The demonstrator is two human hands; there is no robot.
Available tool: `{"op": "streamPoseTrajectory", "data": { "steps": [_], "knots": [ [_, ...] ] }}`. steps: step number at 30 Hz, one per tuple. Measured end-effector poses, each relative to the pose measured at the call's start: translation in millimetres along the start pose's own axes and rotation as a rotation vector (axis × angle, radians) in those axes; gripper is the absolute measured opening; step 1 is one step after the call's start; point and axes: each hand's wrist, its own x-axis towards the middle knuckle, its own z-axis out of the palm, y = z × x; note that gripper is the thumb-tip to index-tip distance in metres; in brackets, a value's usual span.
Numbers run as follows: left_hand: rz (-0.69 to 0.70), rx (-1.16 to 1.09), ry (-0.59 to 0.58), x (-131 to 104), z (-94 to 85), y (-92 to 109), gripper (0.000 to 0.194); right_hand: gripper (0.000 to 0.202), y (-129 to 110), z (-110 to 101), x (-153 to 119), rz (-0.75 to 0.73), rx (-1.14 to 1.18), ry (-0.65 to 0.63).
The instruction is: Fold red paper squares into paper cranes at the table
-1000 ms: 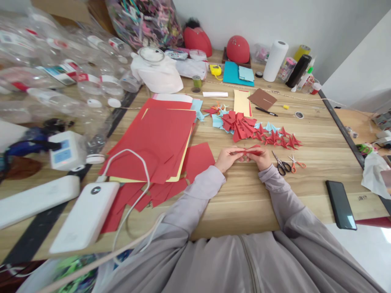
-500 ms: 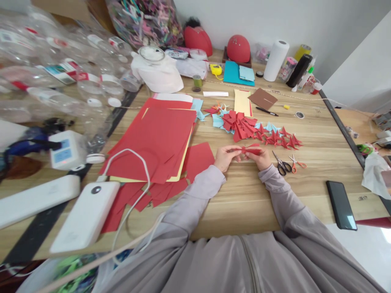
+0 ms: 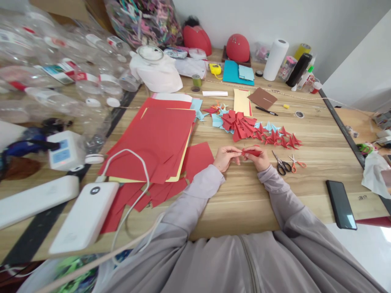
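Observation:
Between my hands is a small folded red paper (image 3: 253, 152). My left hand (image 3: 225, 158) pinches its left end with thumb and forefinger. Fingers of my right hand (image 3: 259, 159) are closed round its right part and cover some of it. Just beyond lies a pile of folded red pieces (image 3: 240, 124), with pointed red shapes (image 3: 273, 137) and light blue ones (image 3: 269, 127) beside it. Black scissors (image 3: 282, 166) and orange scissors (image 3: 295, 162) lie right of my right hand. Large red sheets (image 3: 159, 138) are stacked to the left.
White power banks (image 3: 85, 217) with a cable and many plastic bottles (image 3: 55, 99) take up the left side. A black phone (image 3: 340, 203) lies at the right front edge. A brown square (image 3: 262, 99), a pen (image 3: 266, 111) and a white roll (image 3: 275, 60) are farther back.
The red paper between my hands has changed from two spread flaps to a narrower, more closed shape. Both hands stay in nearly the same place.

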Motion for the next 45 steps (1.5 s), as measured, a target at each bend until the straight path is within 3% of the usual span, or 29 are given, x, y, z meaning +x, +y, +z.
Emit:
{"op": "streamPoseTrajectory", "data": {
  "steps": [10, 19, 26, 35, 41, 45],
  "knots": [
    [-0.038, -0.055, -0.055, 1.4, -1.0, -1.8, 0.018, 0.01, -0.1, -1.0, -2.0, -0.069, 0.004, 0.056],
    [-0.075, -0.116, -0.083, -1.7, 0.3, 2.9, 0.025, 0.013, -12.8, 2.5, -5.5, -0.129, -0.171, 0.109],
    [-0.041, -0.015, -0.026, -0.2, 4.1, -0.1, 0.033, 0.015, -11.8, 2.1, -7.3, -0.171, -0.276, 0.08],
    [0.028, 0.009, -0.032, 0.4, 2.9, 2.2, 0.043, 0.017, -11.6, 3.9, -6.8, -0.105, -0.173, 0.154],
    [0.101, 0.048, -0.038, 2.4, -1.3, -1.0, 0.045, 0.018, -3.7, -3.8, -3.4, -0.051, -0.103, 0.126],
    [0.128, 0.057, 0.017, 4.6, -4.7, 0.5, 0.044, 0.019, 5.4, -15.2, 1.8, -0.039, -0.037, 0.242]
  ]
}}
